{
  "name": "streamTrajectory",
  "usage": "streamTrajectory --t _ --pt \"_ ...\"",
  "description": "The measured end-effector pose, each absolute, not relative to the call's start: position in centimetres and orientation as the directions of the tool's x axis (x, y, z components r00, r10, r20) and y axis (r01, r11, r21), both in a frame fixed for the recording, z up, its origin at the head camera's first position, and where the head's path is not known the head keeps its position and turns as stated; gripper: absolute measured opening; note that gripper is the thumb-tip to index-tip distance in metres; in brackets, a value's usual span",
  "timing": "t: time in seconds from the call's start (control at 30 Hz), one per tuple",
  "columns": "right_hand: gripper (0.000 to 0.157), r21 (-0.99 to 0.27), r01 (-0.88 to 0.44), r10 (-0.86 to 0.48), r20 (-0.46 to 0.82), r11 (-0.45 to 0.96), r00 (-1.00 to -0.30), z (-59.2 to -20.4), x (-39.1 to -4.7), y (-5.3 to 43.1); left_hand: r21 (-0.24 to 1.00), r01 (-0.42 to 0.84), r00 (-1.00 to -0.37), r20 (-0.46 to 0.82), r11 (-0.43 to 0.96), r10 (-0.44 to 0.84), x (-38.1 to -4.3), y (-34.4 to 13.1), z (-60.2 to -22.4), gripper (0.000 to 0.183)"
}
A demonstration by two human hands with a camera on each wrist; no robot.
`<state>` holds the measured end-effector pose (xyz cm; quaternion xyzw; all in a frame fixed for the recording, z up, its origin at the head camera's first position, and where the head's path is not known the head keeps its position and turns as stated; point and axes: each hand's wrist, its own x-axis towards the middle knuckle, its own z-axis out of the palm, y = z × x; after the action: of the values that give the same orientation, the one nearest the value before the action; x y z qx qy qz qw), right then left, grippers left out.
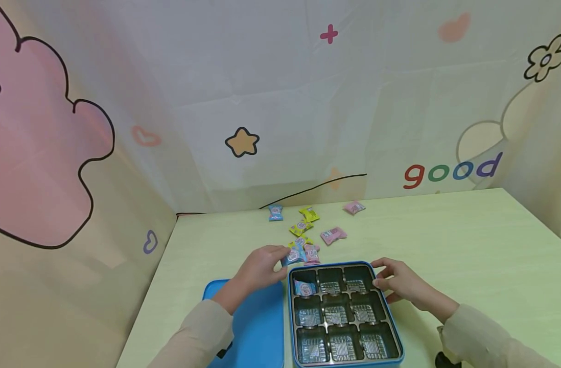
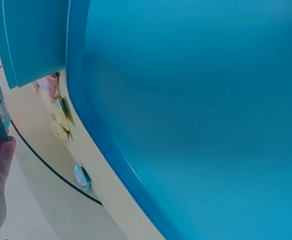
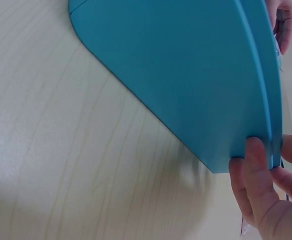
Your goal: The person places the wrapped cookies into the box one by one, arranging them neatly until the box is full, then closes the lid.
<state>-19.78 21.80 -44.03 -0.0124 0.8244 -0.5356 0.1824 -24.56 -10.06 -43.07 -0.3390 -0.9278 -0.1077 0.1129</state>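
My left hand [image 1: 261, 268] pinches a blue wrapped candy [image 2: 1, 110] between thumb and fingers, just beyond the box's far left corner. The blue box [image 1: 345, 317] has a dark tray insert divided into several compartments. One blue wrapped candy [image 1: 304, 288] lies in its far left compartment. At the box's far right corner, my right hand [image 1: 402, 283] grips the rim, with the thumb over the edge and fingers against the outer wall [image 3: 186, 75]. Close to the left hand lie a pink wrapped candy [image 1: 311, 254] and a yellow one [image 1: 301, 241], partly covered from view.
A blue lid [image 1: 257, 327] lies on the table left of the box, partly under the left forearm. Further back are yellow candies [image 1: 309, 213], pink candies [image 1: 333, 235] and a blue candy [image 1: 275, 212]. A printed curtain [image 1: 280, 102] hangs behind the table [image 1: 483, 245].
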Motion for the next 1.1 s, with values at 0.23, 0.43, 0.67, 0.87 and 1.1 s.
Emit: streamTrajectory --t 0.23,0.43,0.67,0.87,1.1 --pt "0.044 -0.881 0.183 -0.202 -0.295 0.436 -0.934 -44.1 -19.8 21.8 0.120 0.690 -0.708 0.318 0.714 0.631 -24.1 -9.7 -42.9 0.035" --pt "0.044 -0.881 0.180 -0.209 -0.294 0.437 -0.933 -44.2 -19.8 21.8 0.113 0.693 -0.703 0.321 0.712 0.634 -23.9 -9.4 -42.9 0.036" --pt "0.044 -0.882 0.176 -0.208 -0.290 0.437 -0.934 -44.1 -19.8 21.8 0.116 0.720 -0.679 0.321 0.685 0.660 -23.4 -8.7 -42.7 0.036" --pt "0.044 -0.882 0.175 -0.209 -0.289 0.437 -0.934 -44.1 -19.8 21.8 0.097 0.742 -0.657 0.301 0.663 0.691 -23.1 -8.2 -42.9 0.038" --pt "0.044 -0.882 0.179 -0.206 -0.291 0.435 -0.934 -44.0 -19.8 21.8 0.108 0.749 -0.650 0.305 0.653 0.696 -22.9 -7.9 -42.9 0.040"
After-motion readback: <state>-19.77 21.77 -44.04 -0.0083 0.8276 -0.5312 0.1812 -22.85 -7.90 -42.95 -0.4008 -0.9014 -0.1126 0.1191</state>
